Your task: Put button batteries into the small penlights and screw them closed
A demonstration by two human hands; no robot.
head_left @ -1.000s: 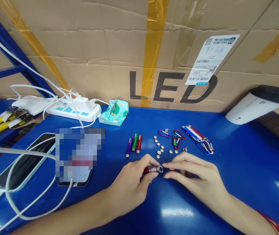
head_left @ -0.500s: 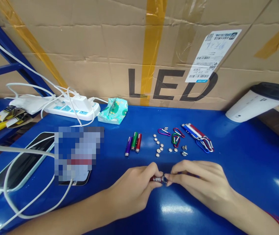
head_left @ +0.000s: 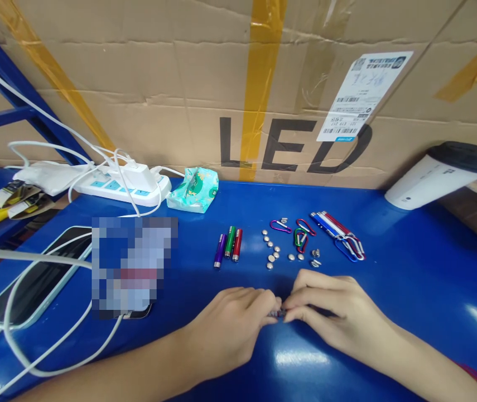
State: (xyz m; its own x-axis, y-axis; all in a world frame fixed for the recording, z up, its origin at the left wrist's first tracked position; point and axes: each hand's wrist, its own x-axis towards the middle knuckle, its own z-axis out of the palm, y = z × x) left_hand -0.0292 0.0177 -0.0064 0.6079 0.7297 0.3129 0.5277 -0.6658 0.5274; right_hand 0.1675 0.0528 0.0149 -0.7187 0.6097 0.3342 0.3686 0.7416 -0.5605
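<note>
the left hand (head_left: 238, 321) is closed around a small tube (head_left: 274, 314), which is mostly hidden, with just its end peeking out between the two hands. the right hand (head_left: 338, 304) meets that end with bunched fingertips; whether they pinch a separate piece or only press, i cannot tell.

for fine work at this end, i'd want the left fingers firm and close to the rim, so the tube cannot roll or tip. the right fingertips should come in straight along the tube's axis, with light, even pressure; a skewed push could make a little part jam or slip away. resting both wrists would probably help too.

just beyond the grip, round silver cells (head_left: 270, 244) lie scattered on the blue table (head_left: 205, 262), and little metal parts (head_left: 316, 253) sit beyond the right knuckles. anything dropped could roll among them, so work low. farther out to the left of the grip are a purple tube (head_left: 220, 251), a green tube (head_left: 230, 242) and a red tube (head_left: 237, 245); out to the right, a bundle of clipped tubes (head_left: 332, 226).
</note>
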